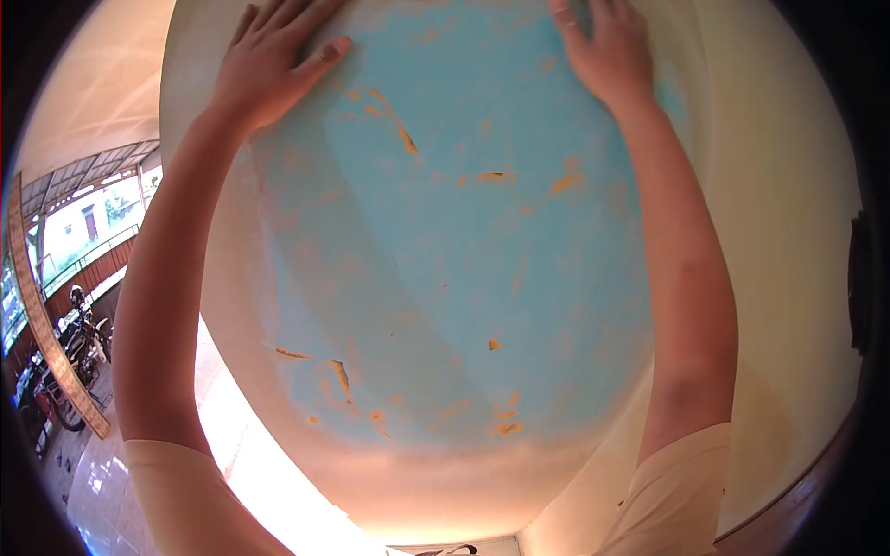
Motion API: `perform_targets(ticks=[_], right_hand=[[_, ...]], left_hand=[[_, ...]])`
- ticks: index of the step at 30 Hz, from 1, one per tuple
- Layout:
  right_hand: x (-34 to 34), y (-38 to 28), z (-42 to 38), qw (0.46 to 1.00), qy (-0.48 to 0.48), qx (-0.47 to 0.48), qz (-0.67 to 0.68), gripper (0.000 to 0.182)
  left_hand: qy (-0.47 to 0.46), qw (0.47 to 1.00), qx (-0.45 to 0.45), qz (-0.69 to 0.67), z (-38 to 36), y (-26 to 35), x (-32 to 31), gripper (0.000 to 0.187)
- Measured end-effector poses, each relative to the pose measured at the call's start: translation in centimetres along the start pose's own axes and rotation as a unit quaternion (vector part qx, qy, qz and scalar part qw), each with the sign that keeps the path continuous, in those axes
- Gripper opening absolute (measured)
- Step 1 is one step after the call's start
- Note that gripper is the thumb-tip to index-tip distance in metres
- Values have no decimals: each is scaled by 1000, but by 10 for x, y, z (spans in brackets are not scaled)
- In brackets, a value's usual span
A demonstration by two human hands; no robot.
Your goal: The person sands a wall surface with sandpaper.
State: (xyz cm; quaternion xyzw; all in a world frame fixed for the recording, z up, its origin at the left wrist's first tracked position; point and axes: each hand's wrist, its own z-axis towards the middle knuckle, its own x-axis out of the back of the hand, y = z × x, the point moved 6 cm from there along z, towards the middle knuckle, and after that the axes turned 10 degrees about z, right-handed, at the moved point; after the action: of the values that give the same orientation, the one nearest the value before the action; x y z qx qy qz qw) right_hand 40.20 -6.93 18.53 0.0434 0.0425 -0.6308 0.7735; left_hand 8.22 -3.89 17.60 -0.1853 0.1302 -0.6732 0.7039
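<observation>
A large rounded panel [464,259] fills the middle of the view, blue in its centre with a pale border. Orange-brown chips and short dark-edged cracks mark the blue area. At the upper left, my left hand [278,60] lies against the panel's pale part, fingers spread and partly cut off by the top edge. My right hand [612,46] rests on the upper right border of the blue area, its thumb apart from the fingers, whose tips leave the frame. Neither hand shows an object in it. Both arms are raised, in pale short sleeves.
Motorcycles [79,357] stand at the left beyond a slanted wooden post [51,324], with a railing behind. A glossy tiled floor [102,491] shows at the lower left. On the right is a pale wall [788,278] with a dark object [859,283] at its far edge.
</observation>
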Motion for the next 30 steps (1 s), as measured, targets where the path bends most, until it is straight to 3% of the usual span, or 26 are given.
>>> perform_targets(ticks=[2,5,6,8,11,13,15,16,18,20,22,24,26,29,30], right_hand=[[-3,-63,-27,988,-60,145,15,59],[-16,-82,-26,968,-135,209,41,56],[-22,-74,-17,968,-136,208,41,56],[-24,-41,13,988,2,154,18,55],[-23,-55,29,994,-7,106,25,54],[-32,-97,5,991,-18,131,-7,56],[-38,-142,-21,967,-85,236,45,58],[-39,-144,-19,967,-84,237,47,58],[-41,-154,-16,938,-98,327,54,60],[-50,-144,6,958,-52,277,46,61],[-41,-140,19,989,34,142,15,62],[-42,-155,-2,992,-21,127,-3,63],[-53,-173,-24,953,-71,292,50,62],[-40,-147,-23,938,-94,328,66,60],[-39,-125,-15,953,-48,295,42,59]], left_hand=[[2,1000,22,-5,-1,-6,-1,68],[1,995,81,-51,-4,-5,2,66],[4,994,92,-51,-5,-9,1,66],[7,993,108,-50,-8,-12,3,66],[22,986,151,-71,-14,-11,13,65],[55,985,145,-74,-14,-14,10,65],[46,985,153,-68,-10,-22,2,65],[38,985,158,-63,-8,-25,0,64],[45,984,156,-75,-11,-24,2,64],[51,983,154,-89,-13,-23,3,63],[88,981,147,-90,-16,-21,6,62],[81,982,148,-89,-17,-19,7,62],[80,982,147,-87,-15,-18,10,62],[63,983,148,-88,-15,-21,6,63],[57,985,143,-82,-14,-24,1,63]])
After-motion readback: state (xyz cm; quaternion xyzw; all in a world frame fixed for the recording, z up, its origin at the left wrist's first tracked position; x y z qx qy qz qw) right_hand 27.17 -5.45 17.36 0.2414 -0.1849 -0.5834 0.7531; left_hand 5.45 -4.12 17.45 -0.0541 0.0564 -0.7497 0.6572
